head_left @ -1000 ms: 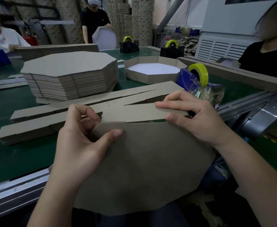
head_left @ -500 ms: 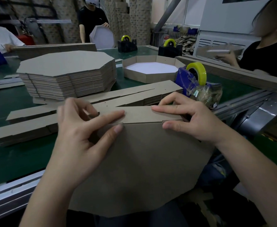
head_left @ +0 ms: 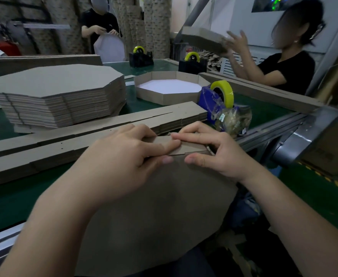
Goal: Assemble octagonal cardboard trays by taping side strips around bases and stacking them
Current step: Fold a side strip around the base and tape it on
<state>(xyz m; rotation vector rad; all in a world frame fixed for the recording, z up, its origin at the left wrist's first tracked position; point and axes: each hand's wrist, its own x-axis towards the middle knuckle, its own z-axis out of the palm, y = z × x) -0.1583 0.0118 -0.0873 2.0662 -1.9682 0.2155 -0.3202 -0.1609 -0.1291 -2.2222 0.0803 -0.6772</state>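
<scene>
A brown octagonal cardboard base (head_left: 164,212) leans from my lap against the table edge. Along its top edge lies a brown side strip (head_left: 192,147). My left hand (head_left: 124,156) pinches base and strip together, fingers over the strip and thumb on the base. Close to its right, my right hand (head_left: 214,150) pinches the same strip, index finger along the top and thumb below on the base. The two index fingertips nearly touch.
Piles of side strips (head_left: 64,140) lie on the green belt (head_left: 4,200) ahead. Behind them stand a stack of octagonal bases (head_left: 60,96) and a finished tray (head_left: 168,90). A blue tape dispenser (head_left: 220,98) sits at right. Other people work around the table.
My hands have moved closer together along the strip, and the left hand has slid right. The person at right has lifted a tray.
</scene>
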